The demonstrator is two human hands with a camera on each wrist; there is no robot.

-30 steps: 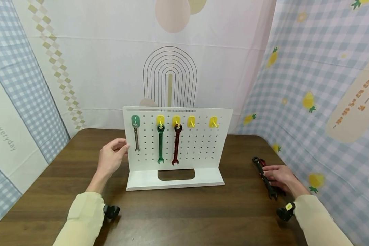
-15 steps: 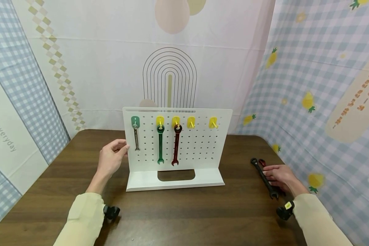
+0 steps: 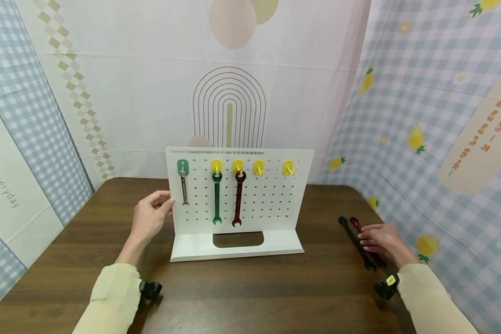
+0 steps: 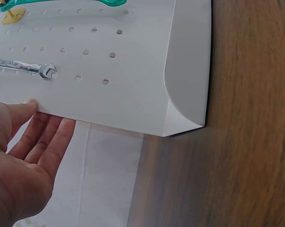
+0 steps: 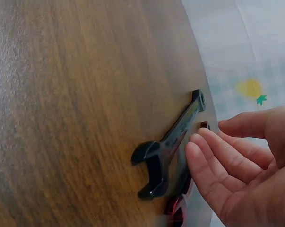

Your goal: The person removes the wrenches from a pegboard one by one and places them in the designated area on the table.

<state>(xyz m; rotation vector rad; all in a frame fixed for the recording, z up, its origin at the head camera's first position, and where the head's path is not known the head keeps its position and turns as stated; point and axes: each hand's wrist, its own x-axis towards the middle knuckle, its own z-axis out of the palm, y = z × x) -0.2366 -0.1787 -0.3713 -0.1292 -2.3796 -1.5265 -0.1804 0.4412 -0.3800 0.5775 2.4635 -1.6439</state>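
Note:
My left hand [image 3: 150, 214] pinches the left edge of a white pegboard [image 3: 271, 199], thumb in front and fingers behind, as the left wrist view also shows. On the board hang a small silver wrench [image 3: 184, 189], a green wrench [image 3: 217, 199] and a dark red wrench [image 3: 238, 199]. At the right, my right hand [image 3: 382, 239] is over a second red wrench [image 3: 355, 223], partly hidden by its fingers. Beside it a black wrench [image 3: 357, 243] lies on the table. In the right wrist view my fingers [image 5: 222, 161] are extended, the thumb apart from them.
Yellow hooks [image 3: 258, 168] without wrenches stick out on the right half of the board; the silver wrench hangs from a green hook [image 3: 183, 165]. The brown table [image 3: 242, 292] meets a patterned cloth [image 3: 417, 116] at its right edge.
The black wrench has shifted slightly left, apart from my right fingers and the red wrench, and now lies flatter. My left hand keeps its grip on the board.

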